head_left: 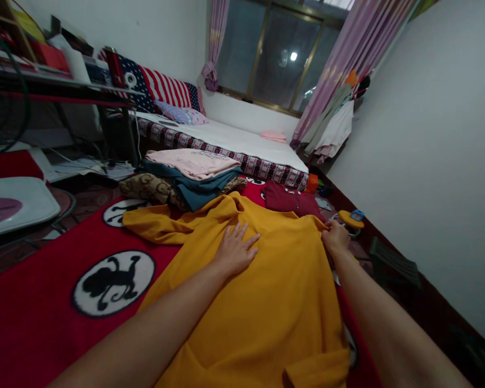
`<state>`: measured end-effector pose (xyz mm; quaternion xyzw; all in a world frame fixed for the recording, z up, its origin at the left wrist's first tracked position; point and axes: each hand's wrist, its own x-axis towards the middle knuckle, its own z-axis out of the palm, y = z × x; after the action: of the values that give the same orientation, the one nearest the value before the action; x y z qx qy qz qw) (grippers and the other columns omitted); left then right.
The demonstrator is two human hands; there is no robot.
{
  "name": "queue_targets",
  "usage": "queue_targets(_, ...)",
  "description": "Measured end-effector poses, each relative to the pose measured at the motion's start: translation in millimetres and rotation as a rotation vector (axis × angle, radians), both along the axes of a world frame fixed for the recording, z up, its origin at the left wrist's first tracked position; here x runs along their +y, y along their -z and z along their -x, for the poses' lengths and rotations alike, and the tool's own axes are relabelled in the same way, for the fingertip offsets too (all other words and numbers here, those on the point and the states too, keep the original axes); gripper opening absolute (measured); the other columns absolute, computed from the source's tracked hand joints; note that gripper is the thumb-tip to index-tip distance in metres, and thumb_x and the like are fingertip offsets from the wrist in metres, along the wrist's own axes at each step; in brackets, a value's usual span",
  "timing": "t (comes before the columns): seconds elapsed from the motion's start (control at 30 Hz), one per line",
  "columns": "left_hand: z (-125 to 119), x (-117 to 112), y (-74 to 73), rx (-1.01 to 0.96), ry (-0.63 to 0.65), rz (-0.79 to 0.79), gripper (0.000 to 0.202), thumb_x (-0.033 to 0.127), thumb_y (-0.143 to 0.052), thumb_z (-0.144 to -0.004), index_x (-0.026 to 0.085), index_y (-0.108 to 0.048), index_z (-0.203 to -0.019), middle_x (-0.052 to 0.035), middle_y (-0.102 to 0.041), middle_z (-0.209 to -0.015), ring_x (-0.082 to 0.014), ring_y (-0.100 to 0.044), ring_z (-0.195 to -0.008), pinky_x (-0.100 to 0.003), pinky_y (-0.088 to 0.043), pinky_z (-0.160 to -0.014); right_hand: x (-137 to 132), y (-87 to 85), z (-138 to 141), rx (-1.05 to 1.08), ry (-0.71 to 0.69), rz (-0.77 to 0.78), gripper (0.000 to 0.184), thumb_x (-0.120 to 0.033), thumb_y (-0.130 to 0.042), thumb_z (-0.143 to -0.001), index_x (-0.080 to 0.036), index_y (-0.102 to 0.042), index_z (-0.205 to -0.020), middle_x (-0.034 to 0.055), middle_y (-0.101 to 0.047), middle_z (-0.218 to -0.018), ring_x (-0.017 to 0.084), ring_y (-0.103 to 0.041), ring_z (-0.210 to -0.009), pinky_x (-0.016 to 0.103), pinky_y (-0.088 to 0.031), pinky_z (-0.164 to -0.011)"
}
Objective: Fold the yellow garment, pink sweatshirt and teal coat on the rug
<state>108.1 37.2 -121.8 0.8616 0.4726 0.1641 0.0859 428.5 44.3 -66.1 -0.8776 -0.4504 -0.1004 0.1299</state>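
Note:
A mustard-yellow long-sleeved top (275,280) lies spread out over a red blanket (44,312) with black-and-white round prints. On the upper part of the top, my left hand (236,250) rests flat with its fingers spread. My right hand (336,237) is closed on the garment's right shoulder edge and pinches the cloth there. One sleeve stretches out to the left; a cuff lies folded over the body near the bottom right.
Behind the top sits a stack of clothes (198,175), pink over teal over patterned brown. A folded maroon garment (291,199) lies to its right. Further back are a bed (234,140), a cluttered desk (44,81) and a white chair seat (28,210) at left.

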Motion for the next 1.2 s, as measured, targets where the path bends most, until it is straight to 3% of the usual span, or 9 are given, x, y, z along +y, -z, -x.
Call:
queue_targets(0.13,-0.8,1.7,2.2,-0.006,-0.003,0.011,0.05,0.051,-0.038,-0.093,0.039,-0.044,-0.142,-0.0046,-0.029,-0.157,-0.0313,-0.02,-0.146,-0.053,-0.012,-0.117,0.6,1.0,14.1,-0.025,-0.004,-0.091,0.052,-0.011,-0.051,-0.076,-0.008,-0.057,-0.127,0.0233,-0.053,-0.131,0.032,-0.057,-0.114,0.039,-0.045,-0.09)
queue_targets(0.23,-0.5,1.5,2.2,-0.009,0.0,0.013,0.05,0.051,-0.038,-0.094,0.039,-0.044,-0.142,-0.0025,-0.028,-0.157,-0.0309,-0.019,-0.146,-0.053,-0.012,-0.117,2.3,10.4,57.0,-0.022,-0.246,-0.205,0.05,-0.016,-0.044,-0.084,-0.01,-0.051,-0.133,0.0178,-0.05,-0.138,0.027,-0.05,-0.125,0.039,-0.038,-0.103)
queue_targets(0.33,0.2,0.9,1.6,-0.008,0.004,0.006,0.051,0.051,-0.038,-0.093,0.039,-0.043,-0.142,-0.0016,-0.028,-0.157,-0.0304,-0.019,-0.146,-0.053,-0.012,-0.117,-1.4,30.1,105.5,0.051,-0.485,-0.102,0.049,-0.029,-0.041,-0.091,-0.014,-0.048,-0.137,0.0143,-0.049,-0.142,0.026,-0.044,-0.131,0.044,-0.03,-0.11)
queue_targets(0.43,0.8,1.3,2.2,-0.001,0.003,-0.007,0.051,0.052,-0.037,-0.094,0.038,-0.043,-0.142,-0.0031,-0.029,-0.157,-0.03,-0.02,-0.146,-0.052,-0.014,-0.117,-9.3,50.7,132.9,0.052,-0.518,0.05,0.049,-0.039,-0.037,-0.096,-0.021,-0.044,-0.141,0.0113,-0.037,-0.152,0.03,-0.03,-0.141,0.058,-0.023,-0.111)
queue_targets(0.53,1.1,2.2,4.3,0.007,0.002,-0.02,0.054,0.053,-0.036,-0.094,0.035,-0.042,-0.144,-0.0044,-0.029,-0.157,-0.0294,-0.021,-0.146,-0.052,-0.015,-0.117,-13.3,60.2,135.5,0.059,-0.49,0.099,0.049,-0.041,-0.033,-0.098,-0.024,-0.042,-0.143,0.0091,-0.032,-0.156,0.028,-0.024,-0.144,0.059,-0.022,-0.111)
queue_targets(0.73,-3.5,7.5,6.3,0.034,-0.023,-0.016,0.062,0.054,-0.037,-0.093,0.022,-0.038,-0.147,-0.0109,-0.027,-0.157,-0.029,-0.021,-0.145,-0.048,-0.016,-0.118,-11.8,58.8,128.9,0.082,-0.495,0.063,0.047,-0.042,-0.035,-0.098,-0.025,-0.046,-0.141,0.0077,-0.035,-0.154,0.027,-0.027,-0.143,0.056,-0.023,-0.112)
queue_targets(0.9,-12.1,34.5,0.6,0.049,0.018,0.052,0.067,0.057,-0.033,-0.093,0.021,-0.033,-0.15,-0.0115,-0.021,-0.159,-0.0326,-0.018,-0.146,-0.048,-0.018,-0.117,-12.6,60.4,130.9,0.089,-0.498,0.048,0.048,-0.042,-0.034,-0.097,-0.025,-0.046,-0.14,0.0072,-0.036,-0.154,0.027,-0.027,-0.143,0.056,-0.023,-0.112)
queue_targets(1.03,-18.5,61.2,-2.3,0.064,-0.018,0.069,0.07,0.064,-0.03,-0.092,0.023,-0.033,-0.15,-0.0099,-0.019,-0.16,-0.0339,-0.027,-0.142,-0.048,-0.025,-0.114,-11.8,60.8,129.5,0.094,-0.492,0.055,0.048,-0.043,-0.034,-0.097,-0.025,-0.047,-0.14,0.0065,-0.036,-0.154,0.027,-0.027,-0.143,0.055,-0.022,-0.113)
queue_targets(1.2,-22.8,67.5,-0.1,0.05,-0.068,0.034,0.066,0.06,-0.03,-0.093,0.024,-0.036,-0.148,-0.0094,-0.019,-0.16,-0.0349,-0.036,-0.138,-0.047,-0.03,-0.111,-10.8,60.0,128.8,0.083,-0.496,0.073,0.048,-0.043,-0.034,-0.097,-0.025,-0.046,-0.141,0.0059,-0.034,-0.155,0.027,-0.027,-0.143,0.056,-0.022,-0.113)
